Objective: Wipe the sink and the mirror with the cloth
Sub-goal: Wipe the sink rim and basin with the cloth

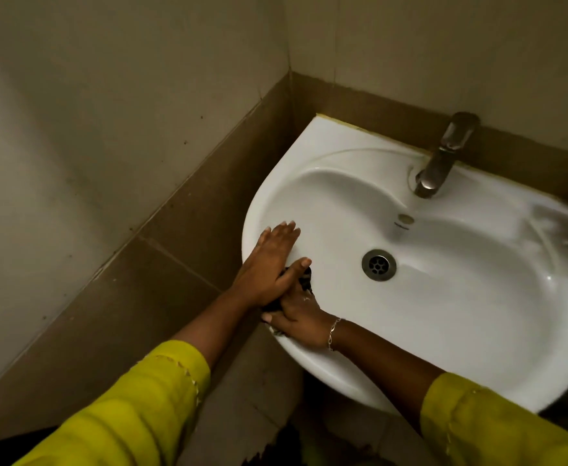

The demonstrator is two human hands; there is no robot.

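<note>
Low at centre-left, the dark cloth (304,280) lies bunched on the sink (444,331) rim, apparently gripped by the right hand (297,317); the left hand (269,264) presses flat, fingers open, overlapping it.

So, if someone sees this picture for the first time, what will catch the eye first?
Probably the white sink, bright against the dull brown tiles, with a metal tap at its back edge and the drain in the middle. Next, two hands in yellow sleeves meet on its left rim: the left hand lies flat, the right hand presses a dark cloth.
</note>
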